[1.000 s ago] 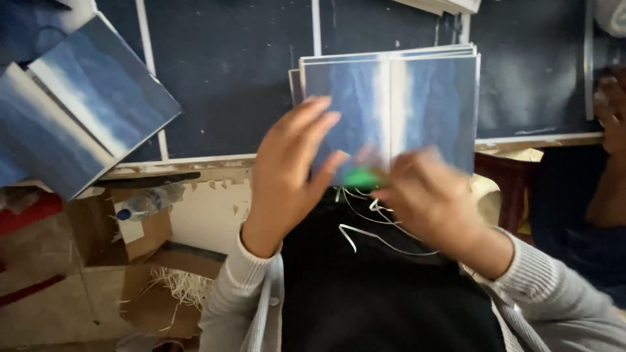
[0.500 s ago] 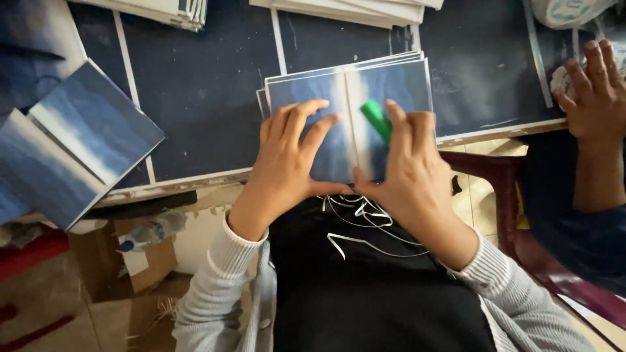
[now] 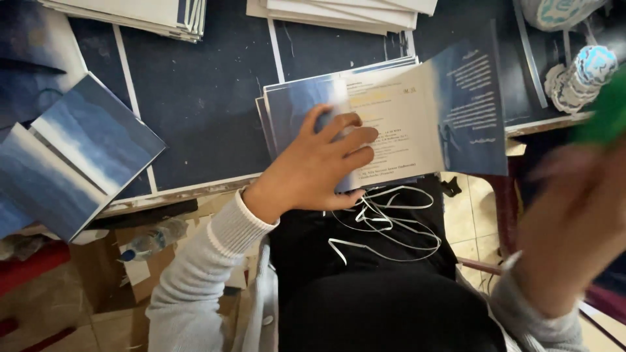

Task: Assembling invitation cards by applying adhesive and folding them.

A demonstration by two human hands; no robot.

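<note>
My left hand [image 3: 313, 169] lies on a stack of blue folded cards [image 3: 287, 104] at the near edge of the dark table [image 3: 208, 91]. Its fingers are spread on the top card [image 3: 404, 124] and the thumb is curled at that card's lower edge. The top card is swung open, showing a white printed inside and a blue flap to the right. My right hand [image 3: 574, 228] is raised at the right, blurred, with a small green object [image 3: 603, 111] at its fingertips. Thin white paper strips [image 3: 385, 221] lie on my dark lap.
More blue cards [image 3: 78, 156] overhang the table's left edge. Stacks of cards [image 3: 339, 13] line the far side. Round blue-and-white stickers [image 3: 580, 72] sit at the top right. On the floor at the left are a plastic bottle [image 3: 150, 238] and cardboard.
The top card has been opened, its flap swung to the right. My right hand has pulled away to the right with the green object. My left hand stays on the stack.
</note>
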